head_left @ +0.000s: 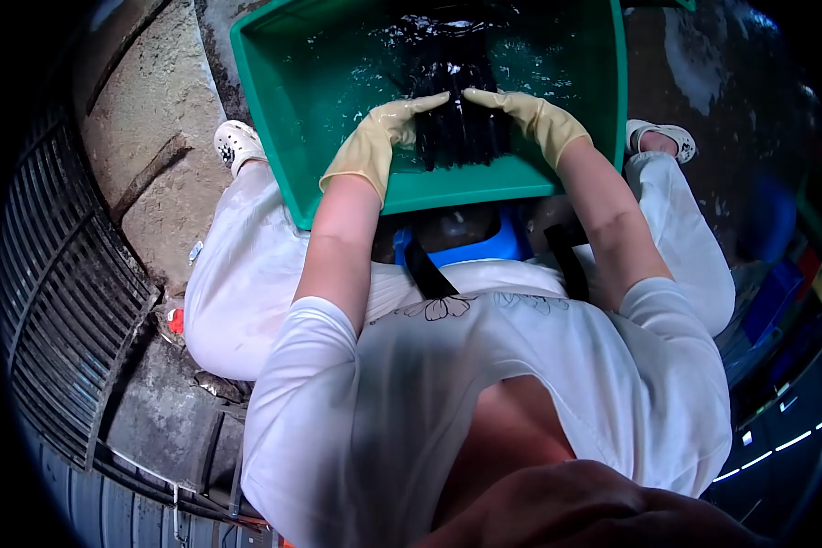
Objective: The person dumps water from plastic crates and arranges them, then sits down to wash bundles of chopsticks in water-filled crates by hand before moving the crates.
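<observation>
My left hand (pixel 382 137), in a pale yellow rubber glove, is at the left side of a bundle of long black strands (pixel 459 137) that looks like hair. My right hand (pixel 541 123), gloved the same way, is at its right side. Both thumbs lie across the top, their tips almost meeting. The other fingers curl down at the sides and under the bundle, mostly hidden. The bundle lies fanned out, wet and dark, in water inside a green plastic tub (pixel 466 195). Its far end fades into the shadowed water.
A blue plastic object (pixel 479 253) is between the tub and my lap. My white clogs (pixel 237 146) flank the tub on wet concrete (pixel 160 219). A metal grate (pixel 68 274) stands on the left. Blue containers (pixel 772 297) are at the right.
</observation>
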Demonstrator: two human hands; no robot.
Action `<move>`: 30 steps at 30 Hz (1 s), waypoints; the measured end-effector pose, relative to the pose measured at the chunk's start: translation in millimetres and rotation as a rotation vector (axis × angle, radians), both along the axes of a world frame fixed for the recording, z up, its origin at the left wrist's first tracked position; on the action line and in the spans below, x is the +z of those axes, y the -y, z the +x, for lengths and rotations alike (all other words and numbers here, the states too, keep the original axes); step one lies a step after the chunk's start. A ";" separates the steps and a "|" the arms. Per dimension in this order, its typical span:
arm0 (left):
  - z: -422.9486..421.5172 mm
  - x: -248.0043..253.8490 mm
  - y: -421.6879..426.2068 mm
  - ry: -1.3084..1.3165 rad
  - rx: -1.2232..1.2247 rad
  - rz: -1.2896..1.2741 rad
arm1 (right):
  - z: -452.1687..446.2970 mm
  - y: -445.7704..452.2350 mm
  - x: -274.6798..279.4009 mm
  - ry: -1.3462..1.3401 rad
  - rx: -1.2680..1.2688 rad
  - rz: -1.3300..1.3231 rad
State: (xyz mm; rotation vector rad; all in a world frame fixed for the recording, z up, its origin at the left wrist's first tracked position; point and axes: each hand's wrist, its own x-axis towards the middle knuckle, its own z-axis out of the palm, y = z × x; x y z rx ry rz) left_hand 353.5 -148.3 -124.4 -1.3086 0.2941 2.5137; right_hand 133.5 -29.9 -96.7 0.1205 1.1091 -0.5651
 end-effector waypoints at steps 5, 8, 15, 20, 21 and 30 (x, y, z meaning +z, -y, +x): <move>-0.5 -49.8 -13.5 0.113 0.047 -0.106 | 20.5 10.6 6.7 -0.103 -0.143 0.002; 13.9 -59.3 -15.5 -0.401 -0.661 -1.257 | 24.3 6.8 4.2 -0.245 0.096 -0.143; -4.3 -16.5 -23.6 0.206 -0.232 -0.328 | 30.5 2.9 6.9 -0.263 0.100 -0.196; -27.3 -20.8 -26.2 0.100 -0.277 -0.445 | 45.5 11.2 11.0 -0.420 0.227 -0.287; -35.5 -7.2 -25.5 0.281 -0.042 -0.152 | 44.7 10.5 15.6 -0.435 0.259 -0.298; -83.9 71.7 -78.1 0.044 0.244 0.222 | -16.9 -11.9 97.6 -0.445 0.542 -0.264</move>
